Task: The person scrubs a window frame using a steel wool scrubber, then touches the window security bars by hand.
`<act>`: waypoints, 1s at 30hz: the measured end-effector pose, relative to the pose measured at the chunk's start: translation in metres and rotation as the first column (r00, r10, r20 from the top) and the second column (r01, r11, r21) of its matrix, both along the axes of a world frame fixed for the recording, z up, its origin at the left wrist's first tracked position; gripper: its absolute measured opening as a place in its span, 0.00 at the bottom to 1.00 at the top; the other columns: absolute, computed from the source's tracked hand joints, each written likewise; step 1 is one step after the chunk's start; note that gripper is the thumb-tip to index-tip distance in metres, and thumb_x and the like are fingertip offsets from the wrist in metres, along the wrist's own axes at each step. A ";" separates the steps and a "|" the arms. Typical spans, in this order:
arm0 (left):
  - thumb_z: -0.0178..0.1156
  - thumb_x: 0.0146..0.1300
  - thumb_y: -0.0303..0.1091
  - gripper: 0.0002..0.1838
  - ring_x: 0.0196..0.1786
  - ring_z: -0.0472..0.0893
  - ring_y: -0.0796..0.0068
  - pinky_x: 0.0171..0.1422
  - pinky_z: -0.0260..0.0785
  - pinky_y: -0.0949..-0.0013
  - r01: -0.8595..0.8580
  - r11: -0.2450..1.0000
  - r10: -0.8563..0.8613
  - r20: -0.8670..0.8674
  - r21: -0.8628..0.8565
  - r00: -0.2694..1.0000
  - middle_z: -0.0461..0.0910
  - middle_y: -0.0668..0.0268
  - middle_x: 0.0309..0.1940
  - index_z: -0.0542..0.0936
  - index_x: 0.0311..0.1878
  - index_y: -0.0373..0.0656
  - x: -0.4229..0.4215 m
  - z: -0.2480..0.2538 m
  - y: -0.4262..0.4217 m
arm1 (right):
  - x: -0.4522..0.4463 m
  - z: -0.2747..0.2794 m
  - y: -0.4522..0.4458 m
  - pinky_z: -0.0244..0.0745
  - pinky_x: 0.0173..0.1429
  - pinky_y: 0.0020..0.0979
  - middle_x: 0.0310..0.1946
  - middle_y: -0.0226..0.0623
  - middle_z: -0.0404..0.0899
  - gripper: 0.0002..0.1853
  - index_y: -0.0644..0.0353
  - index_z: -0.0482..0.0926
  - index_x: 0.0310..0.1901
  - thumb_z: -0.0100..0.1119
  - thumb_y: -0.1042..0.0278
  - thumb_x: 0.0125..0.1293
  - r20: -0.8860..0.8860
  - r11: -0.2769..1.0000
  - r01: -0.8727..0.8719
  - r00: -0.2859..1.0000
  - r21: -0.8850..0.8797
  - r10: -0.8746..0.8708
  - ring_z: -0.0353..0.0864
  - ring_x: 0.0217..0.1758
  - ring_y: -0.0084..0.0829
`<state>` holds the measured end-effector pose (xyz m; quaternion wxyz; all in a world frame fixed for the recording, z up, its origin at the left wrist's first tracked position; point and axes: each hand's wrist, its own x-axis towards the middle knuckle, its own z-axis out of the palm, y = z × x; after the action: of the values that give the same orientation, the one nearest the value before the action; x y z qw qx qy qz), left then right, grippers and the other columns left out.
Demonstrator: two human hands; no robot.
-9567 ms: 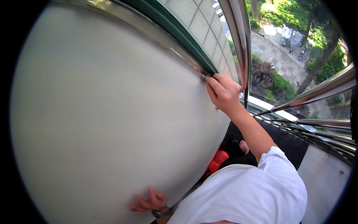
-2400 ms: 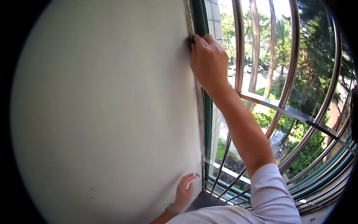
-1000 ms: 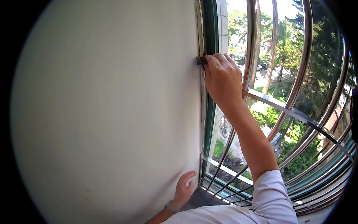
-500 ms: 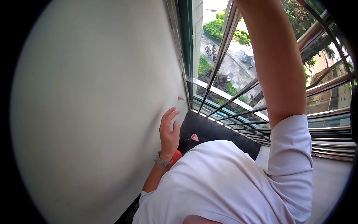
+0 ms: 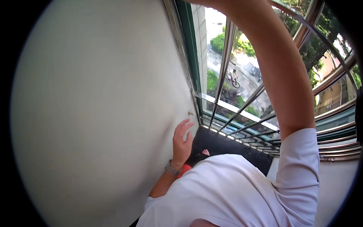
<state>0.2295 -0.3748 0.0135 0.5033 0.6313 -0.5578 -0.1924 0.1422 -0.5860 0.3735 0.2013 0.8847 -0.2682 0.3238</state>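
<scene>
My left hand, with a metal-band watch on its wrist, is raised beside the pale wall. Its fingers are apart and a little curled, with nothing in them. A small brown mark shows on the wall just above the fingertips. My right arm reaches up across the window bars to the top edge of the view. Only the back part of my right hand shows there, near the green window frame; its fingers are cut off, and anything in them is hidden.
Metal bars run along the window on the right. Below them lies a dark floor, with my bare foot and a red item near my shirt. Outside, far below, a person with a bicycle is on the paving.
The view has tilted down since the older frames, so my right hand has gone from full view to the top edge. The black thing at its fingertips is out of sight. My left hand stays open.
</scene>
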 end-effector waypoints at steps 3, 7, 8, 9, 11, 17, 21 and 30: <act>0.54 0.63 0.19 0.19 0.64 0.75 0.57 0.69 0.66 0.60 0.036 0.999 -0.036 -0.001 -0.041 0.999 0.77 0.57 0.61 0.82 0.55 0.43 -0.003 0.001 -0.003 | -0.002 0.011 -0.010 0.81 0.46 0.44 0.33 0.52 0.83 0.09 0.68 0.82 0.31 0.53 0.76 0.67 -0.017 0.987 -0.151 0.988 0.046 0.152 0.84 0.39 0.43; 0.53 0.62 0.19 0.19 0.64 0.74 0.57 0.68 0.67 0.61 0.042 0.996 -0.037 0.056 -0.080 0.998 0.76 0.58 0.61 0.82 0.55 0.43 -0.011 0.013 0.004 | 0.005 0.010 -0.012 0.81 0.51 0.39 0.39 0.41 0.83 0.09 0.63 0.85 0.37 0.57 0.79 0.57 -0.088 0.997 0.073 0.994 0.030 -0.070 0.82 0.51 0.40; 0.53 0.62 0.19 0.19 0.64 0.74 0.57 0.68 0.67 0.60 0.036 0.996 -0.030 0.067 -0.082 0.997 0.76 0.58 0.61 0.82 0.55 0.43 -0.012 0.015 0.008 | 0.001 0.006 -0.006 0.81 0.51 0.39 0.39 0.41 0.83 0.09 0.63 0.85 0.37 0.57 0.79 0.57 -0.081 0.997 0.073 0.994 0.016 -0.072 0.82 0.51 0.40; 0.53 0.62 0.19 0.19 0.64 0.74 0.57 0.68 0.67 0.60 0.037 0.994 -0.030 0.072 -0.102 0.997 0.76 0.58 0.61 0.82 0.55 0.43 -0.012 0.014 0.011 | -0.002 -0.001 0.000 0.81 0.53 0.39 0.40 0.41 0.83 0.09 0.63 0.85 0.38 0.57 0.79 0.57 0.019 0.995 0.087 0.996 -0.056 -0.086 0.82 0.52 0.40; 0.53 0.61 0.19 0.19 0.64 0.74 0.57 0.67 0.67 0.60 -0.012 0.995 0.019 0.068 -0.099 0.997 0.76 0.58 0.61 0.81 0.55 0.43 -0.010 0.009 0.020 | -0.009 -0.011 0.004 0.80 0.54 0.40 0.40 0.41 0.83 0.09 0.63 0.85 0.38 0.56 0.80 0.58 0.120 0.984 0.109 0.988 -0.140 -0.092 0.81 0.53 0.40; 0.54 0.62 0.19 0.19 0.63 0.75 0.56 0.66 0.68 0.61 -0.099 0.990 0.105 0.054 -0.098 0.993 0.77 0.57 0.60 0.81 0.55 0.43 0.003 -0.008 0.046 | -0.023 -0.021 0.015 0.79 0.52 0.38 0.35 0.42 0.80 0.03 0.63 0.80 0.30 0.56 0.78 0.58 0.222 0.955 0.066 0.975 -0.288 -0.001 0.79 0.48 0.39; 0.55 0.62 0.20 0.19 0.63 0.75 0.56 0.65 0.69 0.62 -0.145 0.987 0.147 0.016 -0.073 0.989 0.77 0.57 0.60 0.81 0.56 0.44 0.007 -0.018 0.055 | -0.015 -0.025 0.008 0.76 0.55 0.39 0.36 0.44 0.79 0.04 0.64 0.79 0.32 0.55 0.79 0.58 0.195 0.952 -0.002 0.979 -0.306 0.064 0.79 0.49 0.42; 0.57 0.63 0.24 0.17 0.64 0.75 0.55 0.69 0.66 0.59 -0.150 0.987 0.150 -0.002 -0.049 0.989 0.77 0.57 0.61 0.81 0.56 0.45 0.006 -0.025 0.041 | 0.011 -0.026 -0.021 0.76 0.52 0.41 0.34 0.46 0.79 0.06 0.66 0.80 0.31 0.53 0.82 0.54 0.212 0.962 -0.109 0.963 -0.252 0.165 0.79 0.44 0.46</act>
<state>0.2352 -0.3334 -0.0117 0.5312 0.6591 -0.5137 -0.1398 0.1531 -0.6066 0.3479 0.2500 0.8270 -0.1867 0.4676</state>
